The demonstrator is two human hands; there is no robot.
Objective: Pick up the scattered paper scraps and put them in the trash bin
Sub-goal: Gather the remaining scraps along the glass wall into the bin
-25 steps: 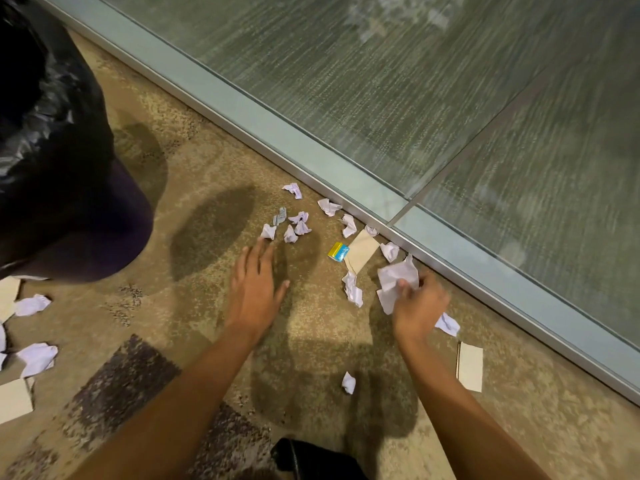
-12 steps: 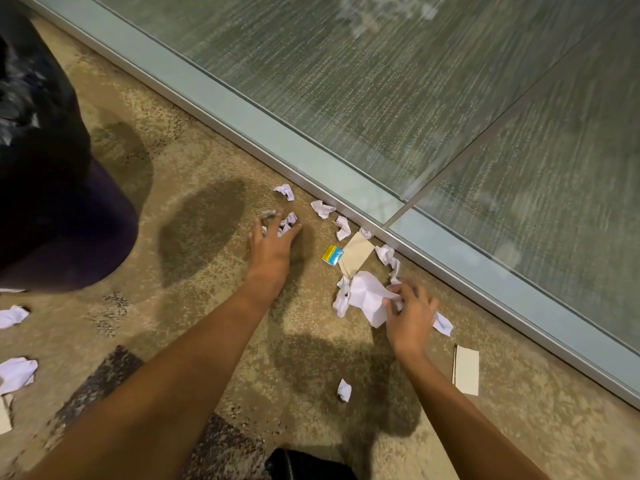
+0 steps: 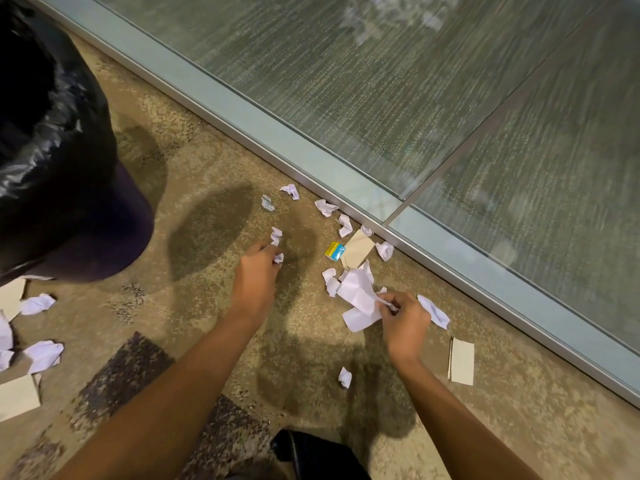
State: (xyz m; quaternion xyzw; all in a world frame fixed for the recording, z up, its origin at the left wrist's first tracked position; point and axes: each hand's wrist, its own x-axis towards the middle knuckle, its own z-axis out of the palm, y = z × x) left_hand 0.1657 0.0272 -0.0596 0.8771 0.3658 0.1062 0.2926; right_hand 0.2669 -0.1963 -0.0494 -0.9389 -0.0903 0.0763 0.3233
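both hands low over floor, fingers around paper scraps

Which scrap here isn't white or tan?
The small yellow-and-blue scrap, touching the tan card by the glass wall, ahead of the right hand. All the others are white or tan.

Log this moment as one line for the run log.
phase: gathering scraps | left hand: grips small scrap | right hand: pinches large white paper | trash bin: at left
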